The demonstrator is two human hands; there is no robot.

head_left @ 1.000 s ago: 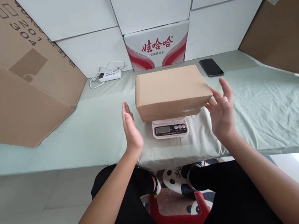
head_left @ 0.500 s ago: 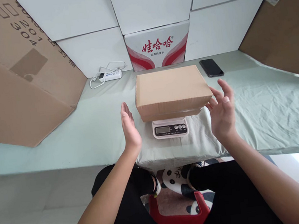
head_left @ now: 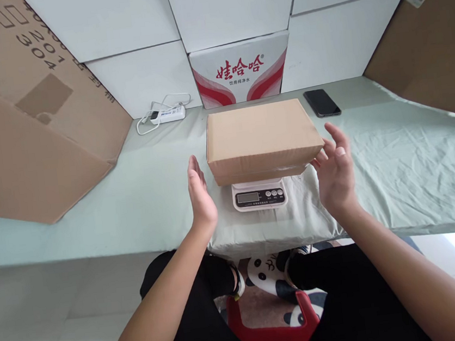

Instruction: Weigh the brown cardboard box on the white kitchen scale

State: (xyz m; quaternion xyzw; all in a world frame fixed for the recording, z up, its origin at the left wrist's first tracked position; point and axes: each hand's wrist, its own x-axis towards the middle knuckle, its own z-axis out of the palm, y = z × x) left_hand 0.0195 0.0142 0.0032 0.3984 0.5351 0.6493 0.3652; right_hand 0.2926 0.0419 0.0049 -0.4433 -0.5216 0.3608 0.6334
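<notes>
A closed brown cardboard box point(head_left: 262, 131) rests on a white digital scale point(head_left: 260, 204), hiding most of it; only the scale's front panel, with a display and several buttons, shows. My left hand point(head_left: 201, 192) is held upright just left of the box, fingers straight and apart from the cardboard. At the box's right front corner, my right hand point(head_left: 336, 171) has its fingers spread. Some of its fingertips are behind the corner, so I cannot tell whether they touch the box.
A phone point(head_left: 322, 103) lies back right on the green cloth point(head_left: 165, 199). A white power strip point(head_left: 168, 114) with a cable sits back left. A red-and-white carton point(head_left: 242, 70) stands behind the box. Large cardboard panels point(head_left: 15, 145) flank both sides.
My left hand has shifted slightly right, closer to the box. My right hand has edged slightly left. The box and scale have stayed in place.
</notes>
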